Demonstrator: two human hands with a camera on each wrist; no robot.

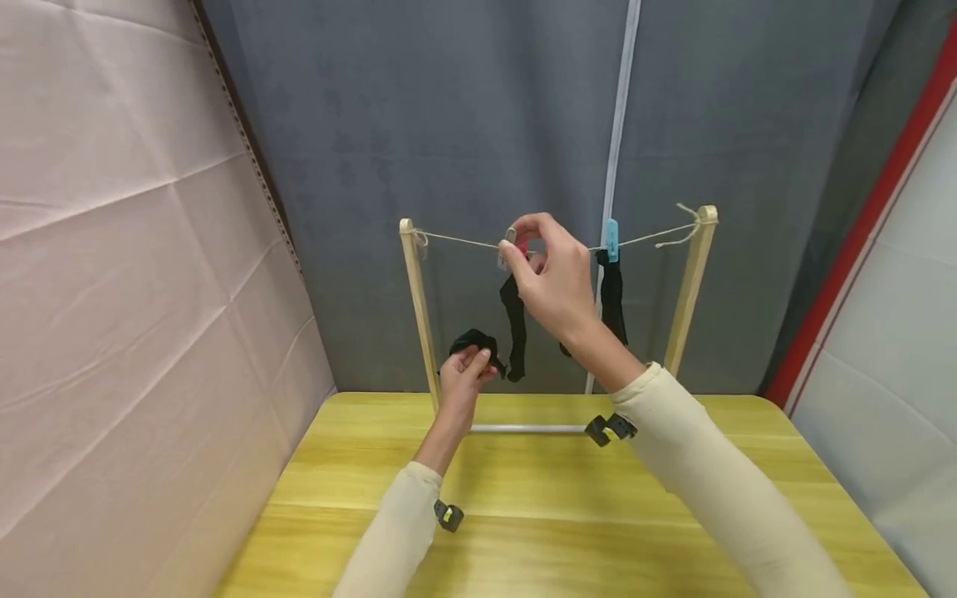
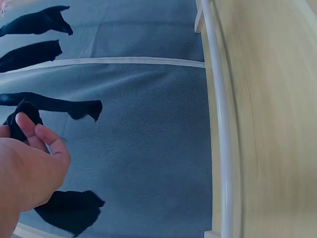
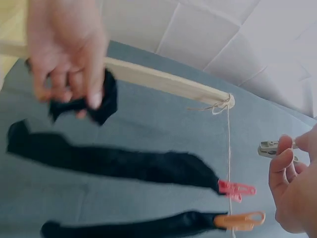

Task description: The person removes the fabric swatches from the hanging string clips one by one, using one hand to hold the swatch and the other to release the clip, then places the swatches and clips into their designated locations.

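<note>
My left hand [image 1: 459,384] pinches a crumpled black sock [image 1: 471,339] between thumb and fingers, below the left part of the string. Part of this sock shows beneath the hand in the left wrist view. My right hand [image 1: 564,278] is raised at string height and grips a pale grey clothespin [image 3: 268,148] by its handles. Beside it, a red clothespin [image 3: 234,189] fastens a hanging black sock [image 3: 119,159] to the string [image 1: 459,241]. An orange clothespin [image 3: 238,221] holds another sock [image 3: 143,227], and a light blue clothespin [image 1: 613,241] holds one [image 1: 611,292] farther right.
The string is tied between two wooden posts [image 1: 692,286], joined low down by a white rod [image 1: 527,428]. This frame stands at the far side of a wood-grain table [image 1: 538,498]. A grey curtain [image 1: 374,166] hangs behind, with pale cloth [image 1: 134,291] at the left.
</note>
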